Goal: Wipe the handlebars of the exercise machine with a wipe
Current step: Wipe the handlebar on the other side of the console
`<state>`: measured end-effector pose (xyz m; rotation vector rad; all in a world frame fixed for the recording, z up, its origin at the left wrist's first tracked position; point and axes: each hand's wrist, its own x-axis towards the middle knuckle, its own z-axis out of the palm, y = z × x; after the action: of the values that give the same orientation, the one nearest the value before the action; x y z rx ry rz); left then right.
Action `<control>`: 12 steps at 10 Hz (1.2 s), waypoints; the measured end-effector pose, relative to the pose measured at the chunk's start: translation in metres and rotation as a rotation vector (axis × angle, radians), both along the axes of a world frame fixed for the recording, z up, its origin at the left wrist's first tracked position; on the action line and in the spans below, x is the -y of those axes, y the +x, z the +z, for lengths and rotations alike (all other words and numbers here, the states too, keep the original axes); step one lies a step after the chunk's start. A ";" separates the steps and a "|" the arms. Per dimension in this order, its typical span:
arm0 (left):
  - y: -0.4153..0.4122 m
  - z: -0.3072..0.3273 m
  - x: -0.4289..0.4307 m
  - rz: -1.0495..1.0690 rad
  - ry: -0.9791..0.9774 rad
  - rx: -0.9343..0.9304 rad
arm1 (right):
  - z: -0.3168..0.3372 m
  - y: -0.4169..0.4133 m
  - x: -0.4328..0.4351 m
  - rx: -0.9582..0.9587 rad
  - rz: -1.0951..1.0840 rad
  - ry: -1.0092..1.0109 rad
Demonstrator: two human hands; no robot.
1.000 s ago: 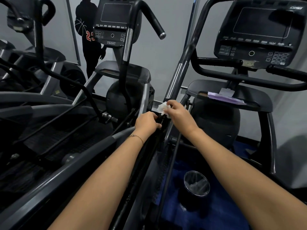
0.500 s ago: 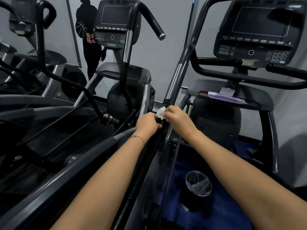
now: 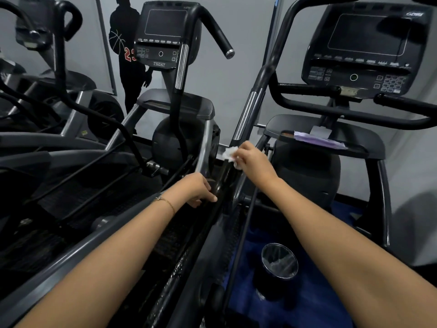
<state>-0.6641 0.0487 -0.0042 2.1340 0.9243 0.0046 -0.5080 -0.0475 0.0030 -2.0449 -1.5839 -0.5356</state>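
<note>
A: Where is the wipe (image 3: pixel 230 155)?
B: The right hand (image 3: pixel 254 162) pinches it against the low end of the handlebar (image 3: pixel 246 117); the left hand (image 3: pixel 197 189) grips the handlebar lower, at 7 o'clock.
A: Much done?
B: Little, I think; the long part toward 1 o'clock looks unwiped.

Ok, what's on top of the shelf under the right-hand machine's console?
A flat purple packet lies on the shelf, with a pale sheet sticking up behind it. Whatever is under the packet is covered.
</note>
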 end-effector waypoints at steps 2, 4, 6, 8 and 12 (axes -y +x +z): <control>-0.005 0.002 0.011 -0.030 0.014 -0.060 | -0.022 -0.020 0.003 0.166 0.088 -0.153; -0.009 0.003 0.013 -0.035 -0.002 -0.024 | -0.013 -0.007 -0.005 0.178 -0.027 -0.088; -0.008 0.007 0.015 -0.017 -0.094 -0.034 | -0.019 -0.007 0.002 0.150 0.062 -0.122; -0.006 0.009 0.016 -0.032 -0.064 -0.075 | -0.028 -0.020 -0.002 0.089 -0.009 -0.074; -0.007 0.006 0.017 -0.041 -0.003 -0.067 | -0.025 -0.018 0.004 0.149 0.054 -0.234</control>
<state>-0.6714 0.0316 0.0013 2.1614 0.9187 -0.0897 -0.5257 -0.0516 -0.0224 -2.1663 -1.8604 -0.5143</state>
